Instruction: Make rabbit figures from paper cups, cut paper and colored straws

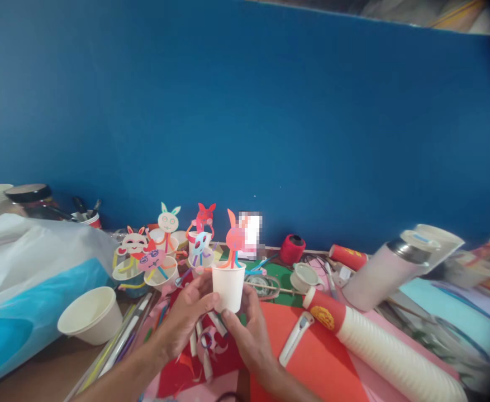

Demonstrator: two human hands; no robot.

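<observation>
A small white paper cup (228, 287) is held upright between my two hands at the middle of the view. My left hand (192, 312) grips its left side, with the thumb on the front. Around the right side and low front of the cup curl the fingers and thumb of my right hand (251, 329). A pink-orange paper figure (234, 239) with long ears and coloured strip legs stands up out of the cup. Several similar cups with paper animal figures stand just behind and left, among them a white rabbit face (169, 221) and a red one (205, 216).
A white bowl (94, 315) and a plastic bag (39, 268) lie at the left. On the right are a box cutter (295, 339), a long stack of paper cups (387, 346), a white thermos (374, 276) and red thread (292, 249). Paper scraps lie below my hands.
</observation>
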